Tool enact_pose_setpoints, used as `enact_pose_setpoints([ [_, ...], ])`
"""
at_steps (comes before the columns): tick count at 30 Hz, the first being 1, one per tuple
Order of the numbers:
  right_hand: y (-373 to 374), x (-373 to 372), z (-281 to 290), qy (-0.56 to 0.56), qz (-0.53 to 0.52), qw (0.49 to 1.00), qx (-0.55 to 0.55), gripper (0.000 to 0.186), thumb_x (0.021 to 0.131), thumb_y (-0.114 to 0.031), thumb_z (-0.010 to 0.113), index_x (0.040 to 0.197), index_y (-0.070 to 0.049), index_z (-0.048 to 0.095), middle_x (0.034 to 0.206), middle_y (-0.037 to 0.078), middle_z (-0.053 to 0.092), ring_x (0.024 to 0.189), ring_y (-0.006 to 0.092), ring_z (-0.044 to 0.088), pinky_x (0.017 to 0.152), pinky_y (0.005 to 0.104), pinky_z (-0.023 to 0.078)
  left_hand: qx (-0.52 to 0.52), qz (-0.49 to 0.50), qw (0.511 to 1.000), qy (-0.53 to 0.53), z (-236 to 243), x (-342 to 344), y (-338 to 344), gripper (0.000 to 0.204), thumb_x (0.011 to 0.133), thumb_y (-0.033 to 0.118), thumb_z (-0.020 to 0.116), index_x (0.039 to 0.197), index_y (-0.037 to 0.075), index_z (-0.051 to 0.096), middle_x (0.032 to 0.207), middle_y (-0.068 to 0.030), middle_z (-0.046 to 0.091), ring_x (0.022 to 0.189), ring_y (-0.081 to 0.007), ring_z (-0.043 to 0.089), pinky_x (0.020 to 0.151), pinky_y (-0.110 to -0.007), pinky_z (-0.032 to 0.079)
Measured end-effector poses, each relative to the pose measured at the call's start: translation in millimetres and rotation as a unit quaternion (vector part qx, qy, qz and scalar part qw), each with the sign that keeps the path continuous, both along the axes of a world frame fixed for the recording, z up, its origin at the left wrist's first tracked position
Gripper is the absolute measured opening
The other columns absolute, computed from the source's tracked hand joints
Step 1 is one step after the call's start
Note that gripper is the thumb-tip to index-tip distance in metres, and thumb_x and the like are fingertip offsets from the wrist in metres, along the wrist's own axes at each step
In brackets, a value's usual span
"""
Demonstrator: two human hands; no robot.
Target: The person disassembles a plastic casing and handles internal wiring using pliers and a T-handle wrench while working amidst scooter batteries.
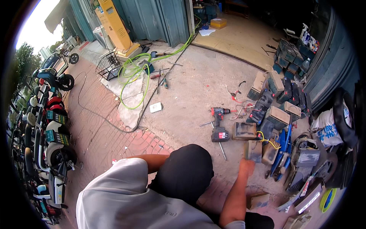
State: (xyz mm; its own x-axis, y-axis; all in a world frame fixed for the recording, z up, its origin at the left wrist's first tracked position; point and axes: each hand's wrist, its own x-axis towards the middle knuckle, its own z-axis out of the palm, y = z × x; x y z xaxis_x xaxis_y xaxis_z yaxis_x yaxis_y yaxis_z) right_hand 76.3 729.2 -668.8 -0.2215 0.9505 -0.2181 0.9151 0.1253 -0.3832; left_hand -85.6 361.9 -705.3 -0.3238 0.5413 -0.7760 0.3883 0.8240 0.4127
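The bare right hand (247,166) touches the near edge of a dusty brown, box-shaped battery (253,150); I cannot tell its grip. Rough grey concrete (190,86) lies open beyond the black-and-red cordless drill (217,122).

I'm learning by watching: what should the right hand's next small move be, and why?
Perhaps steady the brownish box with the right hand before shifting it: the hand is at its near edge, and the yellow wire runs close by, so might snag.

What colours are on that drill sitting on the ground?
Black and red; the drill shows in the head view.
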Motion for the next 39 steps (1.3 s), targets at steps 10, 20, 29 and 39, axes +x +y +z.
enact_pose_setpoints([
  [10,-86.5,-18.7,19.8,0.027,0.168,0.985,0.044,0.07,0.085,-0.034,0.075,0.137,0.006,0.054,0.144,0.03,0.054,0.135,0.0406,0.054,0.109,0.0468,0.048,-0.056,0.188,0.974,0.117,-17.7,-35.1,-114.3,0.033,0.089,0.026,0.072,0.115,0.005,0.07,0.106,-0.0185,0.072,0.096,-0.0349,0.07,0.083,-0.043,0.054],
  [20,-102.8,-46.7,-6.3,0.085,0.324,0.94,0.064,0.065,0.086,-0.024,0.077,0.138,0.007,0.052,0.145,0.029,0.054,0.138,0.041,0.049,0.116,0.0458,0.04,0.294,-0.004,0.956,-0.004,-23.3,-40.5,21.9,0.037,0.089,0.029,0.072,0.118,0.006,0.07,0.11,-0.0194,0.072,0.1,-0.0354,0.07,0.085,-0.043,0.055],
  [29,-84.2,-83.7,8.1,0.144,0.39,0.908,0.06,0.054,0.085,-0.018,0.076,0.133,0.001,0.06,0.133,0.025,0.063,0.125,0.0434,0.058,0.107,0.0492,0.048,0.133,0.35,0.847,0.376,-31.7,-346.4,-26.8,0.057,0.088,0.024,0.07,0.141,0.01,0.058,0.14,-0.022,0.056,0.126,-0.0401,0.057,0.104,-0.047,0.051],
  [39,-76.1,-78.1,27.3,0.03,0.421,0.905,-0.05,0.044,0.09,-0.024,0.07,0.13,-0.004,0.064,0.122,0.023,0.068,0.112,0.0399,0.066,0.098,0.0468,0.054,0.066,0.354,0.804,0.473,-107.9,-557.4,-79.1,0.065,0.088,0.027,0.066,0.143,-0.003,0.046,0.143,-0.0333,0.051,0.127,-0.0493,0.055,0.108,-0.051,0.047],
])
